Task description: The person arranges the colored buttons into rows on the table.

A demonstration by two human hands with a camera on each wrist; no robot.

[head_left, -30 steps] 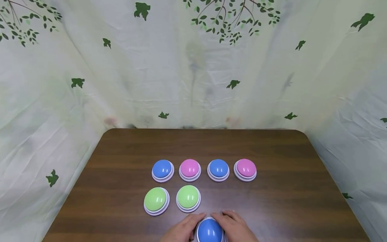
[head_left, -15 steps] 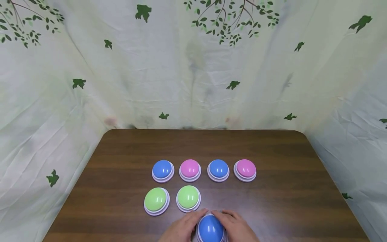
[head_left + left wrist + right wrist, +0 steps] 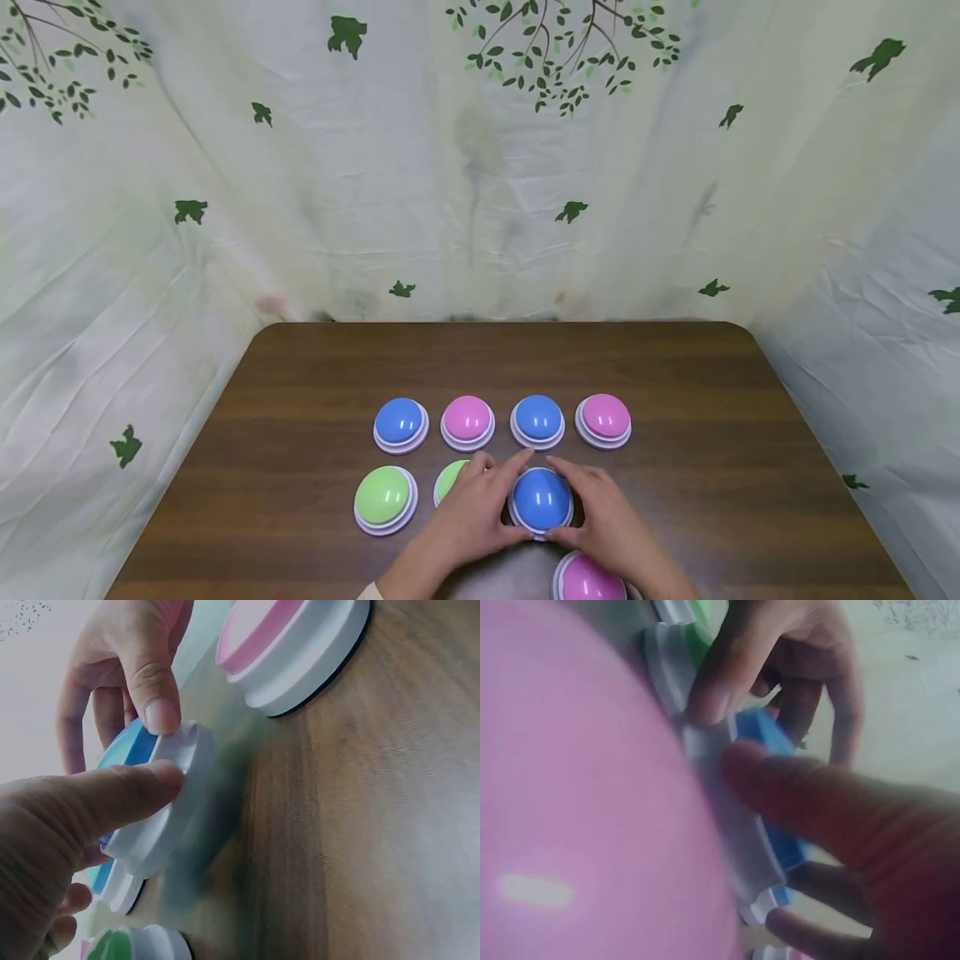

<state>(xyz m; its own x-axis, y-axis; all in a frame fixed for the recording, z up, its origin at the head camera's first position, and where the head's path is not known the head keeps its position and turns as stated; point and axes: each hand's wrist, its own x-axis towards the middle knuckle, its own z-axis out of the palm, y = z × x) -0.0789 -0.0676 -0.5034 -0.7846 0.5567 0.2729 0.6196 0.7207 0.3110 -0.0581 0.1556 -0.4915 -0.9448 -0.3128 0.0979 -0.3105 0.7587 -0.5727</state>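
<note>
Both hands grip one blue push button with a white round base, my left hand on its left side and my right hand on its right. The thumbs press the near side of its white base, while the fingers curve round toward the far side. In the left wrist view the base is raised over the table with a dark shadow below. A pink push button stands nearest the front, partly behind the right wrist. The left hand covers part of a green push button.
On the brown wooden table, a back row holds a blue button, a pink button, another blue button and another pink button. A second green button is left of the hands. Leaf-patterned cloth hangs behind.
Both hands have carried the blue button from the front edge of the view away toward the back row, to the right of the green buttons. A pink button has come into view in front.
</note>
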